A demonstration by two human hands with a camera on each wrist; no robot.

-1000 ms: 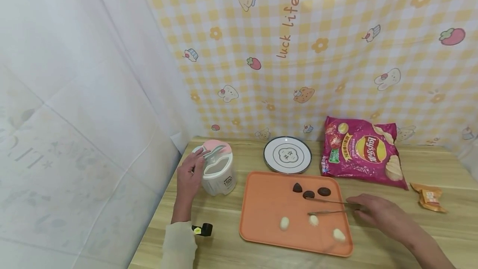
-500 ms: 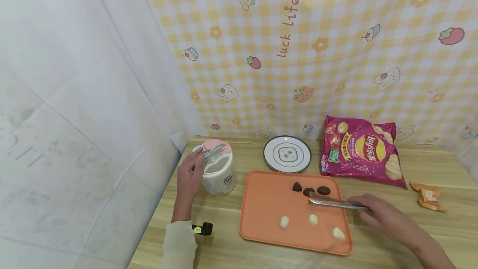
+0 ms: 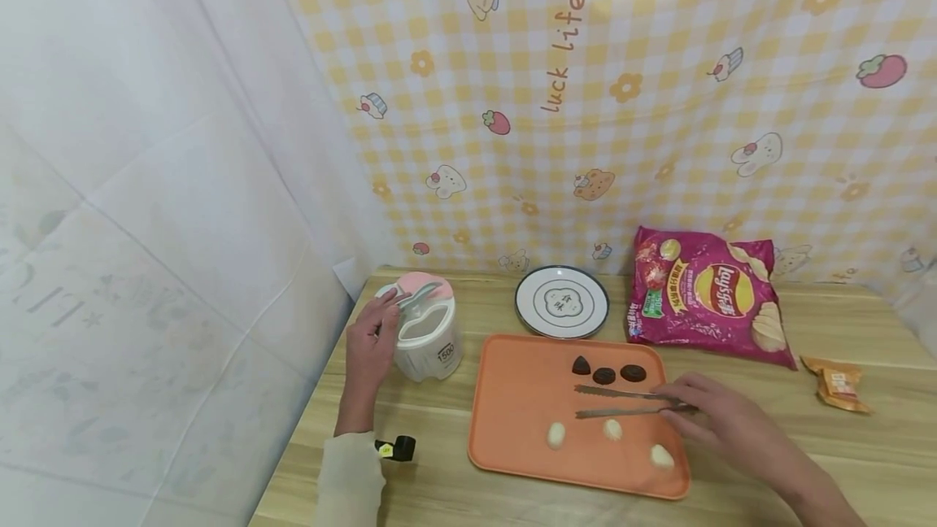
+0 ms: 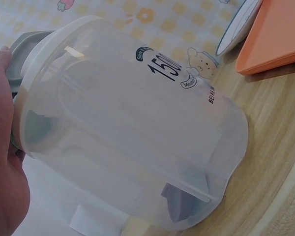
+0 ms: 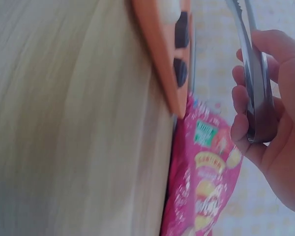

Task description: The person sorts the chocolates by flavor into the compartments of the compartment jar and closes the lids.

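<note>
The left hand point(image 3: 369, 348) is bare, its forearm in a cream, ribbed sleeve point(image 3: 350, 482) ending at the wrist. The right hand point(image 3: 721, 417) and forearm are bare, with no sleeve, ring or watch showing.

— What sort of place is this?
— A home snack corner, set up for recording. A light wooden table point(image 3: 454, 421) stands against a yellow checked cloth backdrop printed with cartoon animals and strawberries point(image 3: 659, 104).
— Anything else?
— A pink crisp bag point(image 3: 706, 295), a round white plate with a dark rim point(image 3: 561, 302) and an orange plastic tray point(image 3: 520, 405).
</note>
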